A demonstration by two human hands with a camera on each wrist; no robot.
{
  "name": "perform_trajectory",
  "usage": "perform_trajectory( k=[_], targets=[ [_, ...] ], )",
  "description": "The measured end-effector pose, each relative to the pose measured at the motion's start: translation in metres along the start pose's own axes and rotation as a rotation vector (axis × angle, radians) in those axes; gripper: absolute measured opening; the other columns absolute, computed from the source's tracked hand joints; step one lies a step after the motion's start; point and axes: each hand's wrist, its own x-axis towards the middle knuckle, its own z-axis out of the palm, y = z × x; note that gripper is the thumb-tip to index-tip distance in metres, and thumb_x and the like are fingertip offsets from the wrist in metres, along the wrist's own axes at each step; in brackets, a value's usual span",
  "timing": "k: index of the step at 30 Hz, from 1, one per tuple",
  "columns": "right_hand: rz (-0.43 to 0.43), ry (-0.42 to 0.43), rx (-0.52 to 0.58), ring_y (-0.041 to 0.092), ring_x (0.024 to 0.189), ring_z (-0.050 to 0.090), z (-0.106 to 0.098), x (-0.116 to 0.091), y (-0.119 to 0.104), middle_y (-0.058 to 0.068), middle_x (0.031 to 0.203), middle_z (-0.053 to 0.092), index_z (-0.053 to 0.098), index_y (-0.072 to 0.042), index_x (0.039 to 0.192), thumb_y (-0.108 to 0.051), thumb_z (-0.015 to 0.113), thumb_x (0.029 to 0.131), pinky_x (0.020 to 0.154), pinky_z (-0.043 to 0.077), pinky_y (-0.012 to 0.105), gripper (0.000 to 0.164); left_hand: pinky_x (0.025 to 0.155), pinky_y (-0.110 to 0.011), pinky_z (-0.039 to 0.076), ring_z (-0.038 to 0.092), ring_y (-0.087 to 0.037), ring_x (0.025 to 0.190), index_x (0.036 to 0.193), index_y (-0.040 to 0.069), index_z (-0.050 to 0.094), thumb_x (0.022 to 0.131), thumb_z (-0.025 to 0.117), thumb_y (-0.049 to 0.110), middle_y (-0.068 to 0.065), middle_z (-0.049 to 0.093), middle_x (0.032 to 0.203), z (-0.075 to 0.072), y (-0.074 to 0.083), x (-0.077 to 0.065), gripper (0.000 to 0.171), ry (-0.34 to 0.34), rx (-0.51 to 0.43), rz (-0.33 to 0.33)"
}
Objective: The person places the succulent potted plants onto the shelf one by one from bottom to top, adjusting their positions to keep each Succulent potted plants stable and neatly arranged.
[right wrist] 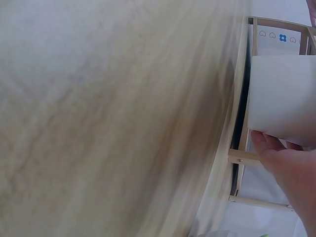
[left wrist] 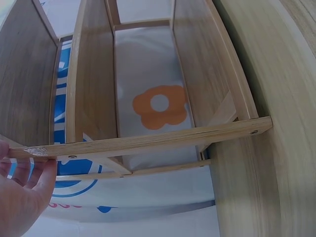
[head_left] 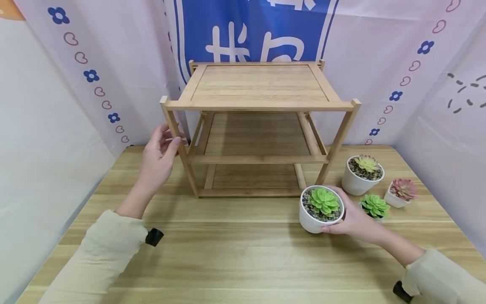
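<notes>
A three-tier wooden shelf (head_left: pixel 258 158) stands at the back of the table. My left hand (head_left: pixel 161 147) grips its left front post, thumb in front and fingers behind; the left wrist view shows the same hand (left wrist: pixel 24 195) at the post (left wrist: pixel 148 141). My right hand (head_left: pixel 353 217) holds a white pot with a bright green succulent (head_left: pixel 322 202), fingers and thumb around its side, in front of the shelf's right front leg. From the right wrist, the pot's plain white wall (right wrist: pixel 281 96) shows above the fingers (right wrist: pixel 269 143), near the shelf.
Right of the shelf stand a pot with a yellow-green succulent (head_left: pixel 362 175), a small pot with a green one (head_left: pixel 375 206) and a white pot with a pink one (head_left: pixel 402 192). Behind the wooden table (head_left: pixel 228 253) hangs a printed cloth (head_left: pixel 379 63).
</notes>
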Motion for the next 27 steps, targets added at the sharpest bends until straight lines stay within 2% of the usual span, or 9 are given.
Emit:
perform_trajectory(
  k=[3,6,9,15,21,23,27],
  targets=[
    [0.024,-0.013,-0.004,0.024,0.127,0.054,0.001,0.001,-0.004,0.024,0.144,0.050,0.031,0.000,0.152,-0.006,0.094,0.067,0.110,0.041,0.039,0.107,0.096,-0.024,0.054,0.060,-0.015,0.109,0.150,-0.003,0.039,0.110,0.046,0.015,-0.021,0.057,0.128,0.000,0.001,0.000,0.044,-0.012,0.016,-0.010],
    [0.042,-0.025,0.001,0.041,0.128,0.051,0.002,0.004,-0.006,0.026,0.145,0.048,0.030,0.003,0.152,-0.007,0.094,0.068,0.109,0.038,0.062,0.107,0.096,-0.025,0.054,0.060,-0.020,0.112,0.151,-0.002,0.038,0.110,0.046,0.016,-0.022,0.057,0.129,-0.001,0.001,0.000,0.045,-0.020,0.020,-0.016],
    [0.041,-0.032,0.006,0.047,0.128,0.049,0.004,0.007,-0.006,0.027,0.145,0.047,0.029,0.005,0.151,-0.009,0.094,0.068,0.107,0.035,0.071,0.106,0.096,-0.025,0.054,0.059,-0.021,0.113,0.152,-0.002,0.037,0.110,0.045,0.016,-0.024,0.056,0.130,-0.001,0.001,-0.001,0.046,-0.019,0.013,-0.017],
    [0.003,-0.039,0.022,0.047,0.128,0.049,0.008,0.015,-0.009,0.028,0.147,0.044,0.027,0.007,0.152,-0.008,0.094,0.067,0.107,0.035,0.069,0.109,0.095,-0.022,0.053,0.060,-0.022,0.113,0.152,-0.004,0.036,0.110,0.045,0.014,-0.026,0.055,0.131,-0.002,-0.002,-0.001,0.046,-0.013,0.018,-0.008],
    [0.030,-0.059,0.049,0.050,0.129,0.048,0.010,0.020,-0.013,0.031,0.148,0.040,0.022,0.009,0.153,-0.008,0.094,0.068,0.108,0.036,0.069,0.113,0.093,-0.021,0.053,0.060,-0.027,0.117,0.153,-0.002,0.035,0.111,0.045,0.016,-0.027,0.055,0.133,-0.003,-0.002,-0.001,0.047,-0.017,0.029,-0.005],
    [0.026,-0.061,0.061,0.049,0.130,0.048,0.011,0.023,-0.013,0.031,0.147,0.041,0.022,0.009,0.153,-0.008,0.094,0.068,0.110,0.038,0.060,0.112,0.093,-0.020,0.053,0.060,-0.027,0.117,0.153,-0.002,0.035,0.111,0.045,0.016,-0.026,0.055,0.133,-0.003,-0.002,-0.002,0.047,-0.018,0.029,-0.003],
    [-0.004,-0.058,0.099,0.042,0.130,0.048,0.016,0.027,-0.010,0.029,0.147,0.043,0.025,0.009,0.152,-0.004,0.093,0.067,0.110,0.038,0.027,0.109,0.094,-0.022,0.053,0.059,-0.032,0.118,0.153,-0.003,0.035,0.111,0.045,0.016,-0.026,0.054,0.133,-0.002,0.001,-0.002,0.047,-0.021,0.021,-0.009]
  ],
)
